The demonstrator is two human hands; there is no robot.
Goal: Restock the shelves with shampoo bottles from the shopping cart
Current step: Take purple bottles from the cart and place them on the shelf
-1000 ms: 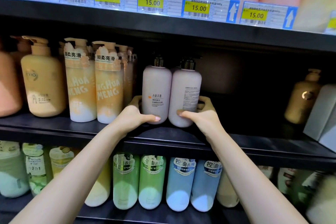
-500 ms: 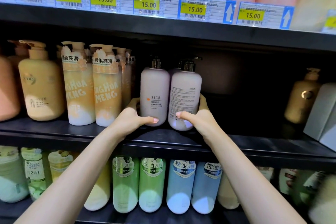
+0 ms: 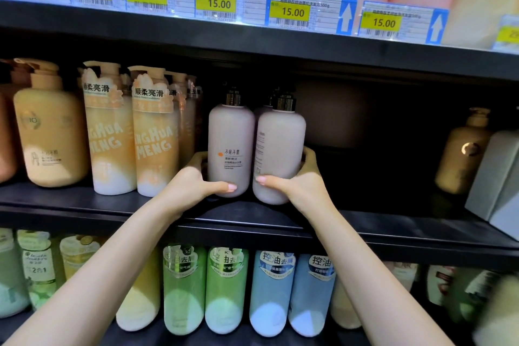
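Black metal store shelving [image 3: 252, 216], middle tier: two pale pink cylindrical plastic pump bottles [image 3: 230, 146] with dark collars, side by side and touching near the front edge, between orange-and-white bottles [image 3: 156, 132] at left and a dark gap at right. Left hand [image 3: 193, 182] grips the left bottle low, right hand [image 3: 300, 182] the right one [image 3: 280, 154], thumbs in front. Likely full, heavy, rigid, smooth-walled and slippery; low wraparound hold suits, avoiding pumps.

Head view faces the middle shelf [image 3: 84, 205] close up, looking slightly down
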